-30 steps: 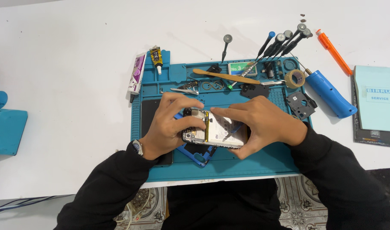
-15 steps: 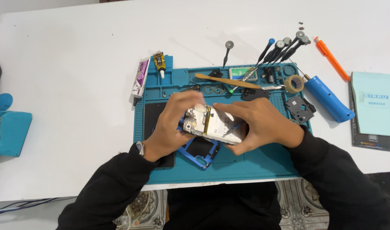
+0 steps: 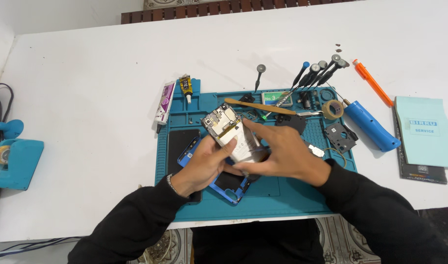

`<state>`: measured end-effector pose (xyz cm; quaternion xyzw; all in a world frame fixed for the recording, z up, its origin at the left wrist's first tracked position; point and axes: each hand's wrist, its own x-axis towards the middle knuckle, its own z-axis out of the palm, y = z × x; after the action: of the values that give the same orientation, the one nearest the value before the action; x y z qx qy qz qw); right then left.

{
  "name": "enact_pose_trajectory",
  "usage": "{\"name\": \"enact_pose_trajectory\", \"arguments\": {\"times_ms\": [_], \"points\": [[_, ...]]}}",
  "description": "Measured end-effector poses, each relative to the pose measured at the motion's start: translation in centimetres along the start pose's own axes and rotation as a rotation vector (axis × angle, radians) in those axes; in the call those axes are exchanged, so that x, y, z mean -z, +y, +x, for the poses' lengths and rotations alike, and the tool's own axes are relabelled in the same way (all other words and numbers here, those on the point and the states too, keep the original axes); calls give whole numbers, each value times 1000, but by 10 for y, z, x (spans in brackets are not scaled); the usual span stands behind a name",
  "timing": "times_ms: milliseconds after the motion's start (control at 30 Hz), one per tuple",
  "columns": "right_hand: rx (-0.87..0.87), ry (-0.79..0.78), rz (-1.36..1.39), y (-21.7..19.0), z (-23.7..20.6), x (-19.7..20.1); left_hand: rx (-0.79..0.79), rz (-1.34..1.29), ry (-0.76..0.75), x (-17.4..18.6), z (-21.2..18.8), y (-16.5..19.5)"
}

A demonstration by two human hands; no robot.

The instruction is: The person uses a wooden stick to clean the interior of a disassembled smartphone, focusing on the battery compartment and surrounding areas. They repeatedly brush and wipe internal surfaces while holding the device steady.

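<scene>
Opened phone point(image 3: 232, 135) lifted, tilted above blue frame point(image 3: 219, 183) on teal mat point(image 3: 292, 195). Your left hand point(image 3: 202, 166) clamps its near-left edge; right hand point(image 3: 282, 154) pins battery side. Step: separating internals. Next needs gentle, even prying; wooden spudger point(image 3: 258, 106) lies far.

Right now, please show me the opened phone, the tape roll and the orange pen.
opened phone point(image 3: 223, 123), head view, on its circuit board.
tape roll point(image 3: 333, 109), head view, on its ring.
orange pen point(image 3: 373, 84), head view, on its barrel.

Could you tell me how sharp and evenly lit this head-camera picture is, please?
Head view: bright, even light; soft shadows behind the upright screwdrivers on the white table; the opened phone with silver battery, both hands and the teal work mat are sharp; no glare.
</scene>
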<state>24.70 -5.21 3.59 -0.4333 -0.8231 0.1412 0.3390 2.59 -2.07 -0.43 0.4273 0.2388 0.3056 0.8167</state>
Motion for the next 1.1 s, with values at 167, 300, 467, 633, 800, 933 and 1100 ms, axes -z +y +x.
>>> {"name": "enact_pose_trajectory", "arguments": {"times_ms": [167,300,467,633,800,933,1100], "points": [[-244,80,-126,27,1,20,-91,8,48,3,-1,13],[-258,66,-374,41,4,20,-138,-136,-10,7,-6,16],[-245,95,-322,53,0,18,-184,-132,-34,10,-8,9],[-274,90,-310,62,-3,25,-195,-172,14,11,-3,6],[-363,72,-294,56,1,31,-153,-226,9,10,-3,8],[-366,-128,-111,46,5,37,-138,-215,21,8,-3,7],[-276,-373,-146,42,11,45,-153,-170,26,8,-4,8]]}}
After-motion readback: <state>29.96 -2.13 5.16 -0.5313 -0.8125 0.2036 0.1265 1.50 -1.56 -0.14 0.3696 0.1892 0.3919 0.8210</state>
